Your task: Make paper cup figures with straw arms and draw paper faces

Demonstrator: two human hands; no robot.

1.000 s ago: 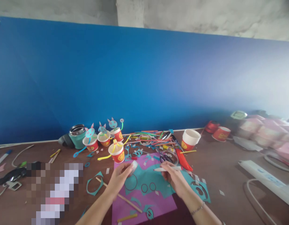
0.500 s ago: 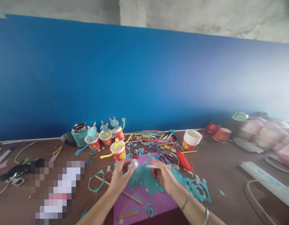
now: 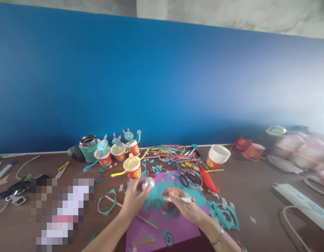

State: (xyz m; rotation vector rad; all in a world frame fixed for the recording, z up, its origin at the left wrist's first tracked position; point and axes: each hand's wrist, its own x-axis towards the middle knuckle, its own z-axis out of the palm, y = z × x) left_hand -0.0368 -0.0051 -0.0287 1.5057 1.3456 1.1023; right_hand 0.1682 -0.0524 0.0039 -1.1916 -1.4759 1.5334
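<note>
My left hand (image 3: 134, 197) is closed around a small, shiny, see-through round object (image 3: 148, 182); its exact kind is unclear. In my right hand (image 3: 186, 206) a white marker with a red end (image 3: 187, 200) is gripped, its tip pointing left. Below both hands lies a teal paper sheet (image 3: 156, 192) with two drawn circles (image 3: 157, 203) near its lower left edge. Under that is a purple sheet (image 3: 183, 229), carrying a wooden stick (image 3: 148, 222) and teal scraps. Scissors (image 3: 184, 179) rest just beyond my right hand.
Paper cups with teal animal faces (image 3: 103, 159) stand at the back left by a teal flask (image 3: 88, 148). Coloured pipe cleaners (image 3: 174, 154) are heaped behind. White cups (image 3: 216, 155), cut teal paper (image 3: 227, 217) and a power strip (image 3: 303, 201) are rightward.
My right hand has moved down and slightly toward me with the marker, lower over the teal sheet. The left hand keeps hold of the round object. The view has shifted slightly.
</note>
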